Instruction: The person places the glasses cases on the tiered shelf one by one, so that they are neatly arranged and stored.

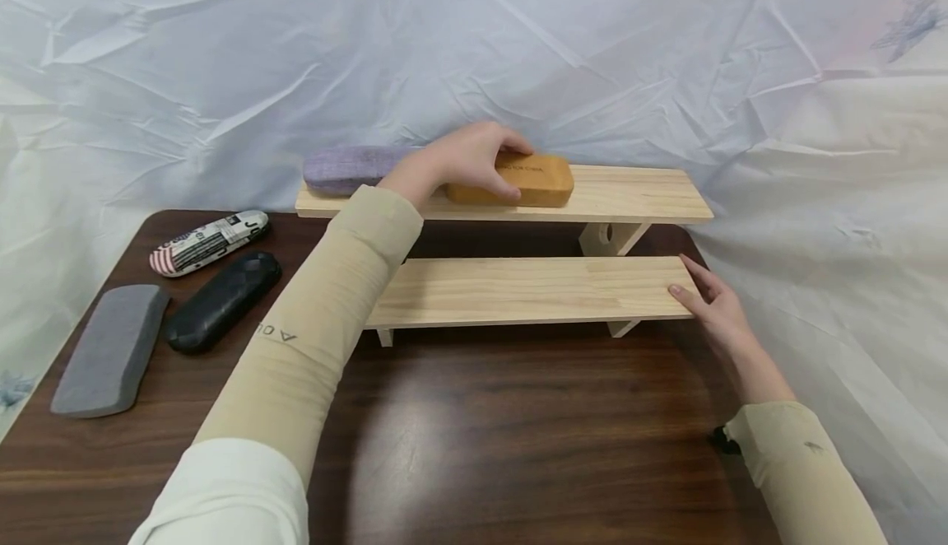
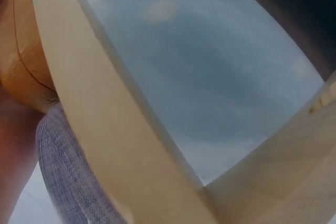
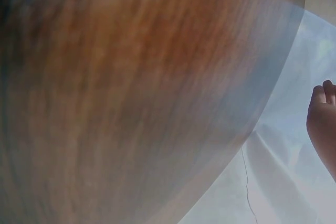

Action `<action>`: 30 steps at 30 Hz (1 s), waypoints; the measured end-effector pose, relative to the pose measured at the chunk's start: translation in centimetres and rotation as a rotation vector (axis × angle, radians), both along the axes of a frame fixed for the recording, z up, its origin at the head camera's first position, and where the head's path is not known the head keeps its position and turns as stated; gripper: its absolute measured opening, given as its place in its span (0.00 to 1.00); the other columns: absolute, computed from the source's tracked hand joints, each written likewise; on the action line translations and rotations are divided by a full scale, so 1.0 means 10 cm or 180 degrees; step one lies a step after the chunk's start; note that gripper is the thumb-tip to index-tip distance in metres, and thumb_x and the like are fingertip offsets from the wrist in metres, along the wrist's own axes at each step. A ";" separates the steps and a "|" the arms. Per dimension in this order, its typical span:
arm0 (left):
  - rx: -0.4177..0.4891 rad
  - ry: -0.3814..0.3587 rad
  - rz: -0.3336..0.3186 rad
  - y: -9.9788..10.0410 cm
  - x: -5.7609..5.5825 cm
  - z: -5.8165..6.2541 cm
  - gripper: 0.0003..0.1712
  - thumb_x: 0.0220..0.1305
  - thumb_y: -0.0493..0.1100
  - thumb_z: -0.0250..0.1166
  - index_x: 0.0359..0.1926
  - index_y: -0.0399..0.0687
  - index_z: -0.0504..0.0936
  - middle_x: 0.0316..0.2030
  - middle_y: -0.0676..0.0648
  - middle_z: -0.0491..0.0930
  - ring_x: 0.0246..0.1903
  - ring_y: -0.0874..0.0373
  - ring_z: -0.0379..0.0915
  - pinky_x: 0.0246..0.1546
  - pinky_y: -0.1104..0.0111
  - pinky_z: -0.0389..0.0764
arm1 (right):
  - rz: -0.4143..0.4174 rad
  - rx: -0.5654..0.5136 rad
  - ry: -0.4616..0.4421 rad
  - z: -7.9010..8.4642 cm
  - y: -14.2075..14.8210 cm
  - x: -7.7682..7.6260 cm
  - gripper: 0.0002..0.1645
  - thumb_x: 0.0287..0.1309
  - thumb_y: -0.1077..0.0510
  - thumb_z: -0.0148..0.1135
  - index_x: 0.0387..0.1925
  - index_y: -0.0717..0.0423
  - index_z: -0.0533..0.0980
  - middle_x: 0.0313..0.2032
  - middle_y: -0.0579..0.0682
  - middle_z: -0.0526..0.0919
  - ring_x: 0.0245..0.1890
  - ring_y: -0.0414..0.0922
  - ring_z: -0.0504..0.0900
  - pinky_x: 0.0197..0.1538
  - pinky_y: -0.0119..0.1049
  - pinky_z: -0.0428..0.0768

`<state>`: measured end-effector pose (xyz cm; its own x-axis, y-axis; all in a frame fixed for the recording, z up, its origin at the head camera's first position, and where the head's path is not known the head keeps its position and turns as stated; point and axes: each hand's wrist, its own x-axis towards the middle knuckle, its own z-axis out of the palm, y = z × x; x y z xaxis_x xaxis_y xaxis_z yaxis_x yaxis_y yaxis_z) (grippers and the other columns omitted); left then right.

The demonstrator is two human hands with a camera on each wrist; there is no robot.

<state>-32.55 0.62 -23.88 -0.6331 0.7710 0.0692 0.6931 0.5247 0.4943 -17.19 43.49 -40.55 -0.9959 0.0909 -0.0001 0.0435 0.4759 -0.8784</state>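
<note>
On the upper tier of a pale two-tier wooden stand [image 1: 637,191] lies a tan-orange glasses case [image 1: 544,183] with small print on top. My left hand [image 1: 470,158] grips it from above, thumb at the front and fingers behind. Left of it, partly behind my wrist, is a purple fabric glasses case [image 1: 351,168]. The left wrist view shows the orange case [image 2: 23,40] and the woven purple case [image 2: 71,166] near each other at the board's edge. My right hand [image 1: 722,319] holds the right end of the lower tier, thumb on top.
Left on the dark wood table [image 1: 518,446] lie a newspaper-print case [image 1: 211,242], a black case [image 1: 224,302] and a grey case [image 1: 111,351]. White plastic sheeting [image 1: 222,59] hangs behind the stand and down the right side.
</note>
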 end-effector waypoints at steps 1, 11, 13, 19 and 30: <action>-0.0011 0.0000 0.0000 -0.01 -0.01 0.00 0.41 0.61 0.47 0.78 0.72 0.39 0.77 0.70 0.43 0.79 0.72 0.50 0.72 0.78 0.63 0.66 | 0.0005 -0.0017 -0.0002 0.00 0.00 0.00 0.43 0.77 0.54 0.62 0.85 0.47 0.54 0.82 0.61 0.57 0.59 0.26 0.69 0.52 0.11 0.72; -0.0048 0.0046 0.0015 -0.02 -0.03 0.02 0.41 0.60 0.47 0.78 0.72 0.39 0.77 0.70 0.42 0.79 0.72 0.51 0.72 0.78 0.64 0.66 | 0.0017 -0.0025 0.0020 -0.01 0.00 -0.02 0.44 0.77 0.55 0.62 0.85 0.51 0.54 0.81 0.61 0.58 0.56 0.24 0.70 0.52 0.12 0.73; -0.0017 -0.0018 0.0032 -0.03 -0.03 0.02 0.42 0.60 0.46 0.79 0.73 0.38 0.75 0.71 0.41 0.78 0.73 0.50 0.71 0.79 0.64 0.66 | 0.0014 -0.0053 0.0010 -0.01 0.01 -0.02 0.44 0.77 0.56 0.62 0.85 0.53 0.53 0.81 0.62 0.58 0.56 0.25 0.71 0.52 0.12 0.73; 0.0151 -0.0233 0.0140 -0.11 -0.02 0.04 0.46 0.61 0.46 0.80 0.75 0.36 0.71 0.75 0.40 0.73 0.77 0.48 0.67 0.80 0.62 0.64 | 0.0030 -0.0073 -0.0012 -0.02 0.00 -0.03 0.44 0.77 0.55 0.62 0.85 0.52 0.53 0.83 0.64 0.55 0.57 0.25 0.70 0.52 0.12 0.73; 0.0239 0.0204 0.0300 -0.54 0.17 0.17 0.44 0.66 0.49 0.77 0.77 0.40 0.70 0.76 0.42 0.72 0.76 0.46 0.67 0.80 0.56 0.65 | 0.0013 -0.0335 0.0048 -0.04 0.01 -0.05 0.45 0.76 0.57 0.63 0.84 0.55 0.54 0.81 0.58 0.59 0.59 0.28 0.70 0.53 0.12 0.73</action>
<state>-30.85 -4.82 -22.16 -0.6949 0.6994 0.1672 0.6738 0.5522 0.4909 -17.73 43.56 -41.00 -0.9962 0.0872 0.0057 0.0281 0.3812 -0.9241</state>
